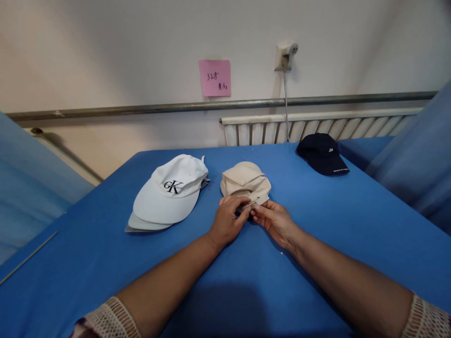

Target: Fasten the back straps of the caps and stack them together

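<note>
A beige baseball cap (pixel 243 174) lies in the middle of the blue-covered surface, its back strap and small metal buckle towards me. My left hand (pixel 229 217) pinches the strap at the left of the buckle. From the right, my right hand (pixel 275 219) grips the strap's other side with thumb and fingers, close against the left fingertips. The cap's brim is out of sight. To the left rests a stack of caps, with a white cap (pixel 172 190) with black letters on top. A dark navy cap (pixel 322 152) sits at the far right.
The blue sheet (pixel 225 291) covers the surface up to the wall. Behind it are a metal rail (pixel 158 109), a white radiator (pixel 260 134), and a socket (pixel 283 56) with a hanging cord. Blue curtains (pixel 28 183) flank both sides. A thin rod (pixel 30 257) lies at left.
</note>
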A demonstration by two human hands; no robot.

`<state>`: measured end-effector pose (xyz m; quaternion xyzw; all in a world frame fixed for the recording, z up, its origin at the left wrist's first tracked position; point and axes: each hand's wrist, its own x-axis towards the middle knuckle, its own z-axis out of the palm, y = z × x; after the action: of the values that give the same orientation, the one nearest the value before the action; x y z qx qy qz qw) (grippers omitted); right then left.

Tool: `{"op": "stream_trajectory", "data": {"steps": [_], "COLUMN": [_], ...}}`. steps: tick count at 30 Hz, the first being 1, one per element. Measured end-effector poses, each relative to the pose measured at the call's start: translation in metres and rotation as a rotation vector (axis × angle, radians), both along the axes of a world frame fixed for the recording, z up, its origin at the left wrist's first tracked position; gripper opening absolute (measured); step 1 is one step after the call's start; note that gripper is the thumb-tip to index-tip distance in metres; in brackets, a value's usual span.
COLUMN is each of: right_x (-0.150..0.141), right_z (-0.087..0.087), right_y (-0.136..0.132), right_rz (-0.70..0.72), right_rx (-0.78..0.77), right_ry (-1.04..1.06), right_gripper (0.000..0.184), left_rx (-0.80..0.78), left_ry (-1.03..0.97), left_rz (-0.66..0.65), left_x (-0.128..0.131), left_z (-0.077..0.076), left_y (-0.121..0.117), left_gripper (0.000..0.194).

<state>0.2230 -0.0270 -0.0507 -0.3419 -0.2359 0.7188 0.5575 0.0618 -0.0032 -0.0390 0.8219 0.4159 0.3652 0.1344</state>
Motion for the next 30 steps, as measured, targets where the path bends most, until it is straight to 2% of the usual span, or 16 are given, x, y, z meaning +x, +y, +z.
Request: {"op": "stream_trajectory", "data": {"steps": [6, 12, 21, 30], "right_x": [-0.001, -0.003, -0.004, -0.003], "right_z": [-0.001, -0.001, -0.001, -0.003], "right_y": [0.001, 0.001, 0.001, 0.001], "right_rz": [-0.015, -0.039, -0.052, -0.040], "right_rx": [-0.010, -0.014, -0.022, -0.002], "right_ry": [-0.002, -0.020, -0.052, -0.053], "right_gripper": [0.028, 0.034, 0.035, 0.033], "left_rx": [-0.020, -0.103, -0.287, -0.306], "left_ry": [-0.043, -0.132, -0.330, -0.377], "left_rz": [0.070, 0.113, 0.108, 0.109], "left_x": [0.001, 0.006, 0.009, 0.011], "left_z": [-0.001, 0.002, -0.001, 0.003], "left_y": [0.000, -0.001, 0.000, -0.002], "left_gripper": [0.021, 0.022, 0.022, 0.020]}}
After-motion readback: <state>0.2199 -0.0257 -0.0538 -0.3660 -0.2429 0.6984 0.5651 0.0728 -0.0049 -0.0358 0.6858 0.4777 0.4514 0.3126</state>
